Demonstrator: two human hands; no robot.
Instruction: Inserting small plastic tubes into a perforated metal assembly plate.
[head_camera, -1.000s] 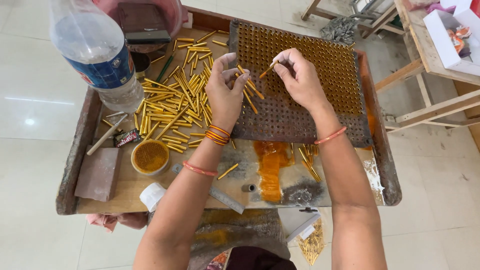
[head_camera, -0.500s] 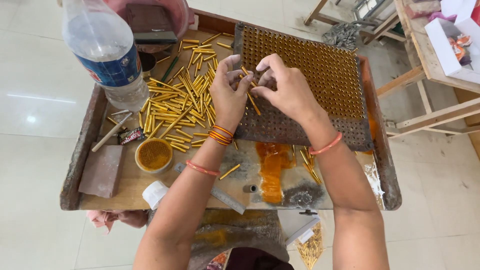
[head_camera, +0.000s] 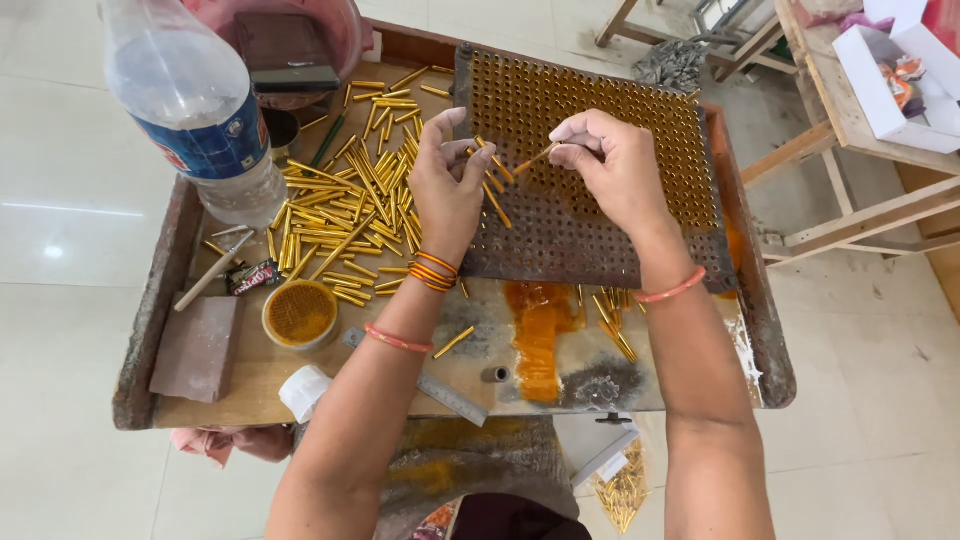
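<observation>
Far left on the desk (head_camera: 210, 405): a plastic bottle (head_camera: 195, 120), then a heap of thin golden tubes (head_camera: 345, 215). Left hand (head_camera: 445, 190) cupped round a small bunch, fingers closed on them. Right hand (head_camera: 615, 170) pinching one single tube (head_camera: 535, 158) by its end over the perforated board (head_camera: 600, 130). Probably light, stiff, smooth, apt to roll; best gripped near one end.
</observation>
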